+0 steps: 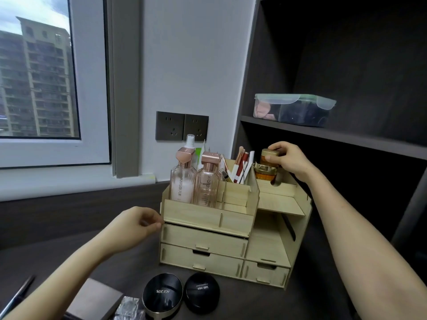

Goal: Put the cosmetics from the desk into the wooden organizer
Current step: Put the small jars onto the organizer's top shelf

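The pale wooden organizer (208, 214) stands on the dark desk with drawers below and open compartments on top. Two pink bottles (182, 181) stand in its left compartment, and brushes and sticks (241, 167) fill the middle one. My right hand (291, 161) grips a small amber jar with a gold lid (269, 155), held on top of another amber jar (265, 173) on the upper right shelf. My left hand (136, 225) rests at the organizer's left edge, fingers curled and touching the wood. Two round black compacts (161, 294) (202, 293) lie on the desk in front.
A grey flat case (97, 299) and a crinkled clear wrapper (128, 307) lie at the near left, with a thin pen (18, 294) beyond. Dark shelving rises on the right, carrying a clear lidded box (293, 109). Wall sockets (181, 126) and a window sit behind.
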